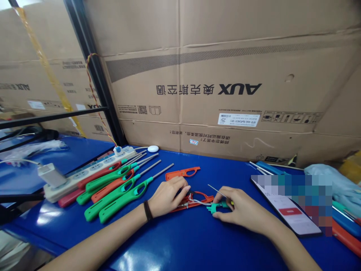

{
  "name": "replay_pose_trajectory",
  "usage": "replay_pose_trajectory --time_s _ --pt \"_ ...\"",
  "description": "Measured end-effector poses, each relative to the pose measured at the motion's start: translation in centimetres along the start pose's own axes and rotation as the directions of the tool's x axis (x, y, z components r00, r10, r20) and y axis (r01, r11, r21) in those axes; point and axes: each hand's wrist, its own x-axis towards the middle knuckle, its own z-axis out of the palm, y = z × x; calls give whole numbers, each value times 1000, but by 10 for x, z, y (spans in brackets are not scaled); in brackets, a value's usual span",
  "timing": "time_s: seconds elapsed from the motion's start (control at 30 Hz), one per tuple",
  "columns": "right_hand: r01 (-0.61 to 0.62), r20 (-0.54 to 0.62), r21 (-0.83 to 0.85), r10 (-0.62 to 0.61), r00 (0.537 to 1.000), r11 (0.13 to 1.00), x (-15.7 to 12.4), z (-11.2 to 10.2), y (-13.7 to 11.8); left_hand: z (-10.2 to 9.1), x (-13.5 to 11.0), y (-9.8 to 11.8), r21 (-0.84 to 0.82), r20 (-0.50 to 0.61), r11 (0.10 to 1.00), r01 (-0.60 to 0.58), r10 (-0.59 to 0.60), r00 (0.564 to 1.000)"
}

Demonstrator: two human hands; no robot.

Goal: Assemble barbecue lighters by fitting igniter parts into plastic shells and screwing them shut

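Observation:
My left hand [170,195], a dark band at its wrist, has its fingers curled over an open orange lighter casing [207,198] on the blue table. White wires [197,200] run out of the casing to a teal plastic part [213,208]. That part is pinched between the thumb and fingers of my right hand [235,207]. A thin-shafted screwdriver [216,191] also sits in my right hand, its tip pointing up and left. Just behind my left hand lies the other orange casing half [182,173]. The palm sides of both hands are hidden.
Several long-nosed lighters [124,201] in green, red and orange lie at left, against a white power strip [96,167]. A phone [284,207], partly pixelated, and more lighter pieces [348,235] are at right. A large cardboard box [197,56] stands behind the table [169,244].

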Motion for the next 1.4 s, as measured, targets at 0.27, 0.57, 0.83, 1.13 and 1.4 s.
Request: replay_pose_trajectory --time_s 0.27,0.57,0.83,1.13,1.4 --pt "-20 75 53 16 997 998 -3 4 2 2 -1 -2 196 -22 979 -63 68 997" --pt "-47 114 65 40 993 997 -8 -1 0 3 0 -11 286 -29 945 -162 177 984" --pt "-78 127 33 74 989 996 -16 -17 7 1 1 -21 248 -35 941 -230 246 969" --pt "-38 32 -42 39 999 998 -6 -8 8 0 2 -19 201 -23 951 -233 243 970" --pt "-52 32 -25 52 998 998 -3 -8 7 1 2 -21 190 -38 956 -225 236 971"
